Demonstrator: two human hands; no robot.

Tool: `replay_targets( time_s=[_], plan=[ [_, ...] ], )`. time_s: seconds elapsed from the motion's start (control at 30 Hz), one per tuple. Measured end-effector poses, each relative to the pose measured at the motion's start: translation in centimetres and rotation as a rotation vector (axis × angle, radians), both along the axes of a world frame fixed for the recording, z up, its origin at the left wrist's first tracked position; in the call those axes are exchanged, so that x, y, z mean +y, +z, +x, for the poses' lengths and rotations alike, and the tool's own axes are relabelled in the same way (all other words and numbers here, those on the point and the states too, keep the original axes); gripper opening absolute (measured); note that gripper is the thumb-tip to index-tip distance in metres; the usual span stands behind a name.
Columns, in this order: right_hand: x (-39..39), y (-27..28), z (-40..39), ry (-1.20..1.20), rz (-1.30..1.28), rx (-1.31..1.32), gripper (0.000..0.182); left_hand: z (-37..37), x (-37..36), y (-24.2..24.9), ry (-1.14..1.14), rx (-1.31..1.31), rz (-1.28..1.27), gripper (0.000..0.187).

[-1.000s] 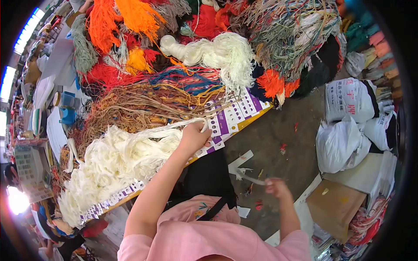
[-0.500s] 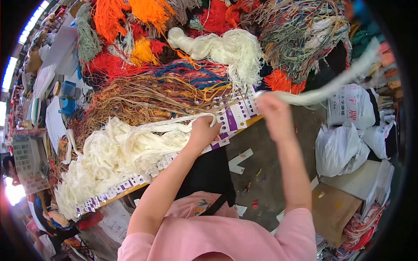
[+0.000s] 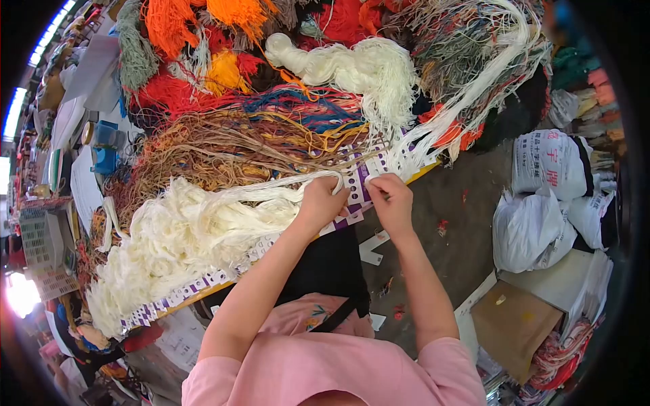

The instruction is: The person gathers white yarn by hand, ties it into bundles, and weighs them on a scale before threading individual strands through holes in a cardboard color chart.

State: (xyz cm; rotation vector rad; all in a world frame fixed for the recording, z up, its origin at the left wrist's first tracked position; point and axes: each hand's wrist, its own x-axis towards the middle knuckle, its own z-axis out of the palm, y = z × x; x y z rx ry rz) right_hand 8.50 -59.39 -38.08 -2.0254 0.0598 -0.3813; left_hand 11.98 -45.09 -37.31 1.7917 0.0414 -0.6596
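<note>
My left hand point(image 3: 323, 205) is closed around the looped end of a bundle of white thread point(image 3: 271, 187) at the table's front edge. From there the strands run left over a large heap of loose white thread point(image 3: 166, 233). Close by on the right, my right hand point(image 3: 391, 201) has its fingers pinched together at the near end of a second white thread bundle point(image 3: 460, 115). That bundle stretches up and right across the coloured threads; its exact end at my fingertips is hard to see. White and purple cards with punched holes point(image 3: 355, 184) lie beneath and between my hands.
Brown thread point(image 3: 223, 145), a white skein point(image 3: 338, 68), orange bunches point(image 3: 237, 17) and mixed grey thread point(image 3: 447, 51) cover the table. White plastic bags point(image 3: 531, 230) and a cardboard box point(image 3: 514, 325) stand at right. Scraps lie on the floor point(image 3: 433, 237).
My right hand has come down and left toward my left hand. The white bundle that swung out to the right now lies over the coloured threads. My left hand stays almost in place.
</note>
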Motion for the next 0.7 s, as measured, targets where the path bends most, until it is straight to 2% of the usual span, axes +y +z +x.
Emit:
replay_targets(
  time_s=[0.1,0.17,0.2,0.23,0.33,0.53,0.57,0.7],
  plan=[
    [0.6,0.0,0.1,0.052,-0.003,0.050,0.006,-0.1,-0.2,0.5,0.026,0.053,0.006,0.015],
    [0.9,-0.3,0.0,0.060,-0.172,-0.033,0.008,0.0,-0.5,0.6,0.066,0.104,-0.022,0.014],
    [0.8,-0.3,0.0,0.114,-0.198,-0.009,0.015,0.1,-0.6,0.7,0.097,0.174,-0.073,0.013],
    [0.7,-0.2,-0.1,0.116,-0.202,-0.012,0.015,0.2,-0.7,0.7,0.128,0.245,-0.123,0.012],
    [1.3,0.7,-0.4,0.184,-0.410,0.023,0.027,0.4,-0.6,-0.1,0.114,0.289,-0.213,0.012],
    [1.6,1.2,-0.5,0.219,-0.560,0.047,0.027,0.4,-0.8,0.3,0.145,0.291,-0.319,0.008],
    [1.4,1.0,-0.4,0.218,-0.560,0.047,0.027,0.4,-0.9,0.3,0.173,0.282,-0.345,0.007],
    [0.3,0.7,-0.1,0.253,-0.213,0.038,0.023,0.3,-1.1,0.7,0.143,0.271,-0.340,0.006]
  ],
)
